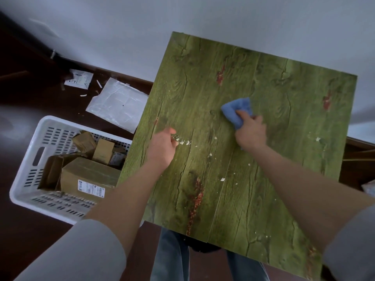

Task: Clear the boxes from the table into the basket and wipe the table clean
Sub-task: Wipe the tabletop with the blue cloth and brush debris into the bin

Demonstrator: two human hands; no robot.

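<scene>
The green wood-grain table fills the middle and right of the view. My right hand presses a folded blue cloth onto its middle. My left hand rests near the table's left side, fingers curled beside a small heap of white crumbs. More white crumbs lie scattered across the near half of the top. A white plastic basket stands on the floor to the left, holding several cardboard boxes. No box is on the table.
On the dark floor behind the basket lie a white plastic mailer and a smaller torn packet with paper scraps. A pale wall runs behind the table. My legs in jeans show under the near edge.
</scene>
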